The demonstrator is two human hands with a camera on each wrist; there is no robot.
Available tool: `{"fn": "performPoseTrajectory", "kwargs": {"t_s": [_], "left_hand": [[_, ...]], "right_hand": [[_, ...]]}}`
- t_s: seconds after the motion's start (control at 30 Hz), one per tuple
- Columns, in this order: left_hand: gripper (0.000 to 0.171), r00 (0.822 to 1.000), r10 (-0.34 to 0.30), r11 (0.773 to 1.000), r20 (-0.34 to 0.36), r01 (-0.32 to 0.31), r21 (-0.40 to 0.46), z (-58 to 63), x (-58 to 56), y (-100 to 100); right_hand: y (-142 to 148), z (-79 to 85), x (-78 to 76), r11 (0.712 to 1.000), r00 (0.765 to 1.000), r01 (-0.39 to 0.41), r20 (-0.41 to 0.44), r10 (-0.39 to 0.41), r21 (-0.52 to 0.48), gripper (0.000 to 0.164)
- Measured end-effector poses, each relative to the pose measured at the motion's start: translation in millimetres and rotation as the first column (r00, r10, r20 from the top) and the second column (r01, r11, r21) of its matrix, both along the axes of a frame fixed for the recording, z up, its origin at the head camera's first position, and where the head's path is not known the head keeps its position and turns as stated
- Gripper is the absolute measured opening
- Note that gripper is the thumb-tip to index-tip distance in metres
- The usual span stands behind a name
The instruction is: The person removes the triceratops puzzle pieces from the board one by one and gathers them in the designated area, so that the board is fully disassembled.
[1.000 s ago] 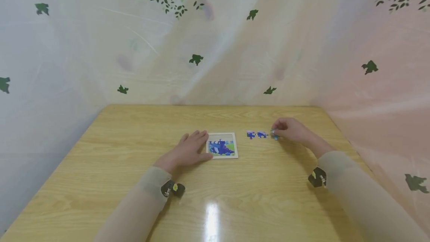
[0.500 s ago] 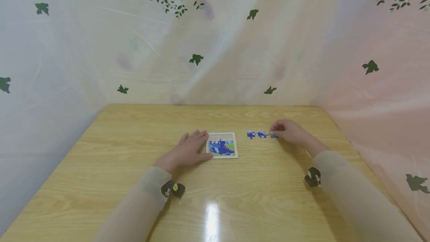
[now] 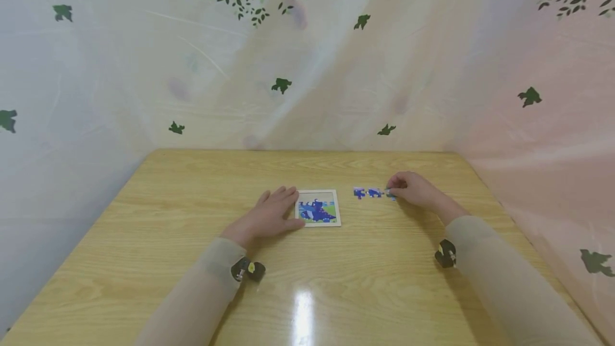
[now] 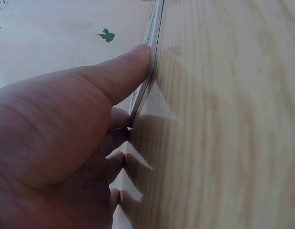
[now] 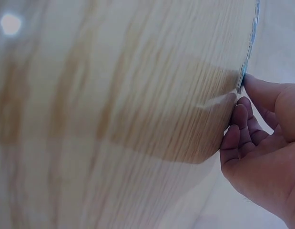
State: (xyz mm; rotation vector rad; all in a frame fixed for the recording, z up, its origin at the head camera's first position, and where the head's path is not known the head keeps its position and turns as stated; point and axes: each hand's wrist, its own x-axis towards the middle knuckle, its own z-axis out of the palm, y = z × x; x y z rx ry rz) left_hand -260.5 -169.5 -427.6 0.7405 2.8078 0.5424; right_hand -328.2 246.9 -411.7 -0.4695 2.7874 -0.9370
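Three loose puzzle pieces [image 3: 374, 193] right of a part-filled frame [image 3: 323, 225] on the counter [image 3: 192, 191], head view: resting left hand [image 3: 270, 215], fingers relaxed, against the frame; pinching the rightmost piece [image 3: 391, 196] with right hand [image 3: 419, 188]. Left-wrist view: touching the frame with thumb [image 4: 121, 71]. Right-wrist view: apparently lining pieces up; next, probably needing a lift into the frame's bare far strip [image 3: 318, 195].

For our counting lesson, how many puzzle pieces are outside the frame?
3, right of the frame: left piece, middle piece, and right piece at the right hand, which may hide more.
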Motion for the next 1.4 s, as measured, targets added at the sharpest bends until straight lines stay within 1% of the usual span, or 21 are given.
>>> {"fn": "performPoseTrajectory", "kwargs": {"t_s": [0.1,0.27,0.47,0.53,0.67,0.83,0.97,1.07,1.23,1.4], "left_hand": [[0.089,1.000,0.000,1.000,-0.001,0.000,0.011,0.7,1.0,0],[0.089,1.000,0.006,1.000,0.004,-0.006,-0.009,0.8,1.5,0],[0.089,1.000,0.005,1.000,0.000,-0.005,0.005,0.8,1.6,0],[0.089,1.000,0.006,1.000,0.001,-0.006,-0.003,-0.4,1.2,0],[0.090,1.000,0.007,1.000,0.005,-0.007,-0.009,-1.4,0.7,1],[0.090,1.000,0.003,1.000,0.002,-0.003,0.005,-1.2,1.2,1],[0.090,1.000,0.002,1.000,0.000,-0.002,0.008,0.3,1.5,1],[0.090,1.000,0.003,1.000,0.001,-0.003,-0.001,0.3,0.7,1],[0.090,1.000,0.006,1.000,-0.004,-0.006,-0.008,0.0,-0.6,1],[0.090,1.000,0.009,1.000,-0.005,-0.009,-0.013,-0.3,-1.4,1]], "right_hand": [[1,-1.4,-0.1,1.000,1.000,-0.007,-0.009,0.007,-0.003,0.015],[-1,-0.9,0.4,1.000,1.000,0.000,0.011,0.000,-0.004,0.016],[-1,1.1,1.7,1.000,1.000,-0.007,0.017,0.007,0.001,0.017],[0,0.8,2.2,1.000,1.000,0.005,0.010,-0.005,-0.003,0.018],[4,-1.0,1.8,0.998,0.998,0.056,-0.017,-0.056,-0.019,0.022],[2,1.5,-1.4,0.989,0.989,0.122,-0.068,-0.128,-0.079,0.029],[-16,11.2,0.0,0.983,0.981,0.147,-0.112,-0.159,-0.107,0.028],[-35,17.3,5.9,0.985,0.982,0.116,-0.135,-0.134,-0.130,0.026],[-68,19.0,9.8,0.986,0.984,0.049,-0.160,-0.075,-0.159,0.023],[-102,18.8,12.5,0.986,0.990,-0.003,-0.142,-0.021,-0.165,0.020]]}}
